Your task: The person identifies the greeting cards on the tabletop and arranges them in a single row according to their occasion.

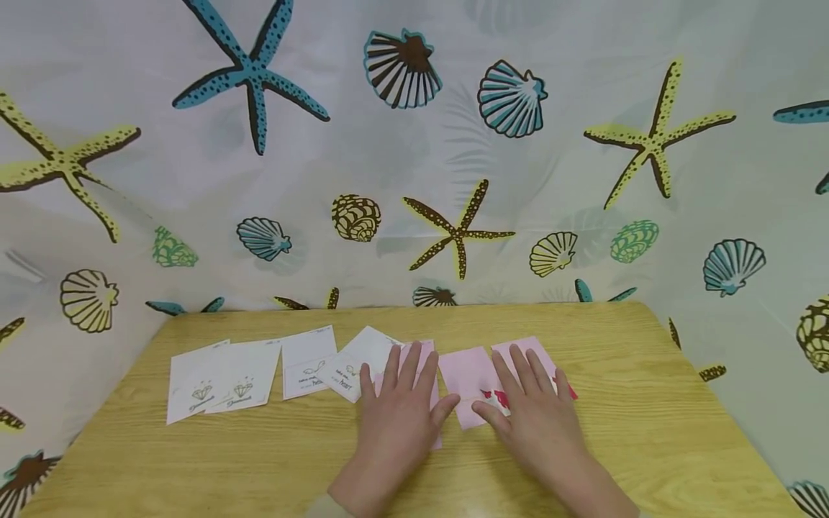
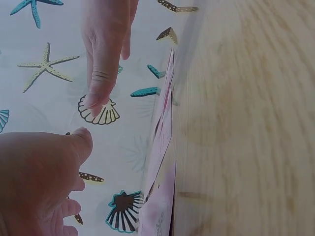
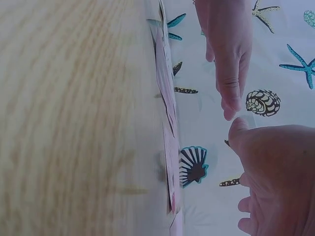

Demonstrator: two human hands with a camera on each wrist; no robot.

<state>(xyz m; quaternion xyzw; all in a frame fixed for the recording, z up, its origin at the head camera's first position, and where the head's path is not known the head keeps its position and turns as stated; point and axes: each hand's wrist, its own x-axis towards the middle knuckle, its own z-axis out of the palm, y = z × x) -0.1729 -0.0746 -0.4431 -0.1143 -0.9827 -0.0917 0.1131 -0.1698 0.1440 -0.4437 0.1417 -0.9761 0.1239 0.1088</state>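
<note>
Three pink cards lie side by side on the wooden table (image 1: pixel 648 432). My left hand (image 1: pixel 398 410) is spread flat over the left pink card (image 1: pixel 421 354), fingers straight. My right hand (image 1: pixel 534 414) is spread over the right pink card (image 1: pixel 532 347), near a red print (image 1: pixel 495 397). The middle pink card (image 1: pixel 468 380) shows between the two thumbs. In the left wrist view my left hand (image 2: pixel 34 182) and the right hand (image 2: pixel 106 54) stand a little off the edge-on pink cards (image 2: pixel 165 132). The right wrist view shows the same gap between my right hand (image 3: pixel 280 172) and the cards (image 3: pixel 167 103).
Several white cards lie in a row left of the pink ones: two with a diamond drawing (image 1: pixel 201 388) and two with small writing (image 1: pixel 309 360). A curtain printed with starfish and shells (image 1: pixel 414 144) hangs behind and beside the table. Bare wood (image 1: pixel 194 467) stretches along the front.
</note>
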